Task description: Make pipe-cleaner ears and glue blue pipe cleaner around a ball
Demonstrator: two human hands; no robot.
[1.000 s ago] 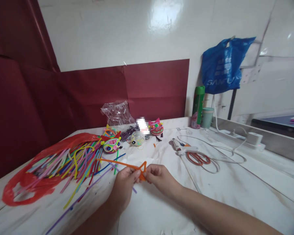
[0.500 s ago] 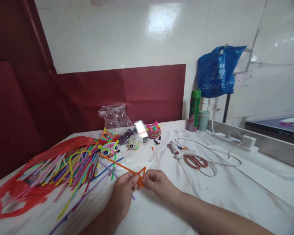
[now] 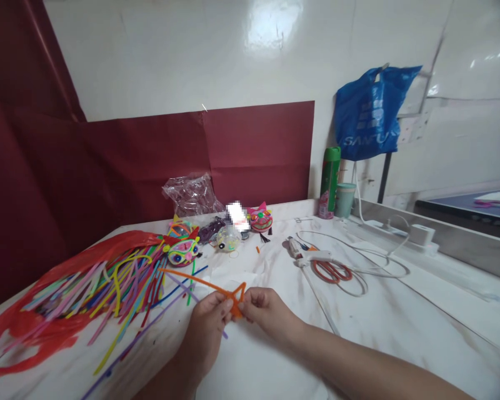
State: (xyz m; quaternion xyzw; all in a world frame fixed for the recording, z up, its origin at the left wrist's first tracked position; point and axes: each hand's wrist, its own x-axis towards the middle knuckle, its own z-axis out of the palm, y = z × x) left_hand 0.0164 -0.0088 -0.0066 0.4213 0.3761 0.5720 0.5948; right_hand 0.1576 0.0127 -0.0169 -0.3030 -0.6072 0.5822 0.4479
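An orange pipe cleaner is pinched between both hands above the white table. Its folded end makes a small triangular loop at my fingers, while a long straight tail points to the upper left. My left hand grips the folded part with thumb and forefinger. Close beside it, my right hand pinches the right side of the loop. Fingertips hide part of the fold. Beyond the left hand lie loose purple and blue pipe cleaners and a colourful animal-face ornament.
Many coloured pipe cleaners lie on a red plastic bag at left. At right are a glue gun and its coiled cord. Behind stand a pink ornament, a green spray can and a cup.
The view has shifted slightly, so everything sits a little higher and further left. Both hands keep their pinch on the orange pipe cleaner, whose tail looks slightly more bowed.
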